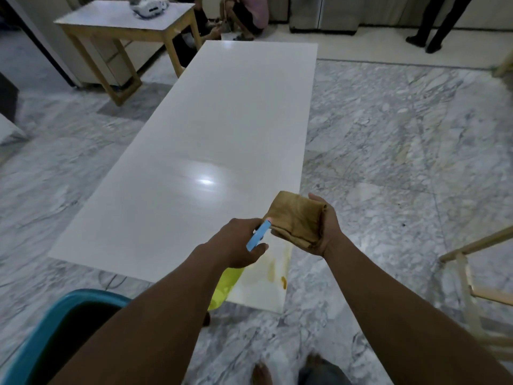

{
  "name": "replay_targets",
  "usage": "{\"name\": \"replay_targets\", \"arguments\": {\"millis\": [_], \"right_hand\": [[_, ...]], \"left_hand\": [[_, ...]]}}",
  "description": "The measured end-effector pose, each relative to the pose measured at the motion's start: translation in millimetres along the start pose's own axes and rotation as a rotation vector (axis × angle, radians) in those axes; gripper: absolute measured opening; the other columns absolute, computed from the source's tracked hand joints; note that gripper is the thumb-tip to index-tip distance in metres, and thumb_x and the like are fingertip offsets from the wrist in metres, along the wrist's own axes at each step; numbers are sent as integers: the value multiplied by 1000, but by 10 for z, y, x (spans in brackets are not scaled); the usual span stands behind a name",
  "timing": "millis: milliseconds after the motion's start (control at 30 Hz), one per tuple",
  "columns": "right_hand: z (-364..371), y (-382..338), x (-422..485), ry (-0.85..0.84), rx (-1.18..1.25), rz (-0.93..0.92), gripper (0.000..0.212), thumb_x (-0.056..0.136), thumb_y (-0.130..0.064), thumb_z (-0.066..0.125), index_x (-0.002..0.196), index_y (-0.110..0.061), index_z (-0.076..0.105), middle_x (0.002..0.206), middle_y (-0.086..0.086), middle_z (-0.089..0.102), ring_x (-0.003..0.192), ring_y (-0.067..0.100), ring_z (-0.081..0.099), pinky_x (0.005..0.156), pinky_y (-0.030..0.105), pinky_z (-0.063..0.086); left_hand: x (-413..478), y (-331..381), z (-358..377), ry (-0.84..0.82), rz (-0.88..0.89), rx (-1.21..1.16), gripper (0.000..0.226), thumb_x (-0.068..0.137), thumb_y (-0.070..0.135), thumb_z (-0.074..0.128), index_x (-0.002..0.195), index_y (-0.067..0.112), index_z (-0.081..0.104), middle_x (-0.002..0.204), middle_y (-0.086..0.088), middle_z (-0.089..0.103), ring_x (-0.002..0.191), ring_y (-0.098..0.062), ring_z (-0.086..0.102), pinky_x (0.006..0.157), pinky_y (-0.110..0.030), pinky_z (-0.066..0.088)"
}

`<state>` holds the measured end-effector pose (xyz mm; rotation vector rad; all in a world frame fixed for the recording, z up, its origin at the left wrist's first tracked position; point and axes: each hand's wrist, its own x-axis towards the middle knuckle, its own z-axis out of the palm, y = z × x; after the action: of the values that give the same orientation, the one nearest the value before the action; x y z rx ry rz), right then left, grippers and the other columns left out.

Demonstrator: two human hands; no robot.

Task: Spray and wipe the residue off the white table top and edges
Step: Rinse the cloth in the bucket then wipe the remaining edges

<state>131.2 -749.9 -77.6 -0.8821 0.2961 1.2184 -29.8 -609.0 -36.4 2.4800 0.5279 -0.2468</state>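
Left grip (236, 243) wraps the yellow-green spray bottle (224, 286) with a blue trigger; right grip (329, 226) holds the folded brown cloth (297, 218). Orange smears (273, 266) sit at the near corner of the white tabletop (208, 120); I'd spray there first.

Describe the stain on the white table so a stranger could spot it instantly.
Find the long white table on the marble floor. At its near right corner, near the brown cloth, lies the residue: the only yellow-orange smear on the white top.

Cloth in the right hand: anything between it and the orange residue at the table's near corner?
Nothing visible. The cloth in the right hand is held just beyond the residue, only bare table between. The spray bottle in the left hand is left of it.
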Motion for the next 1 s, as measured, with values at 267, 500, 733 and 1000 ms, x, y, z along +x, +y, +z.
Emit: {"name": "replay_targets", "arguments": {"millis": [267, 500, 733, 1000], "right_hand": [[276, -640, 638, 429, -501, -206, 33, 91, -14, 48, 106, 14, 57, 76, 35, 54, 56, 32, 58, 58, 36, 48], [244, -946, 1877, 466, -1514, -560, 38, 94, -27, 43, 123, -6, 56, 114, 14, 60, 107, 32, 56, 84, 36, 41], [64, -596, 2332, 492, -2072, -534, 74, 97, -58, 24, 150, -8, 36, 161, 15, 25, 150, 36, 12, 122, 51, 6], [-91, -244, 2435, 559, -2020, -563, 70, 95, -47, 5, 159, -18, 11, 168, 6, 2, 154, 30, -7, 122, 52, -7]], "left_hand": [[285, -124, -223, 260, -17, -195, 35, 94, 30, 73, 120, 10, 63, 98, -2, 69, 84, -28, 73, 76, -50, 63], [841, -249, -413, 377, -74, -225, 24, 95, 26, 73, 109, 11, 61, 96, 1, 67, 76, -28, 74, 76, -49, 61], [1194, -402, -512, 402, -133, -235, 24, 96, 26, 73, 112, 11, 61, 95, 4, 66, 79, -27, 75, 76, -43, 61], [1206, -489, -473, 386, -165, -237, 25, 96, 28, 72, 111, 12, 61, 94, 3, 65, 79, -27, 74, 76, -43, 61]]}}
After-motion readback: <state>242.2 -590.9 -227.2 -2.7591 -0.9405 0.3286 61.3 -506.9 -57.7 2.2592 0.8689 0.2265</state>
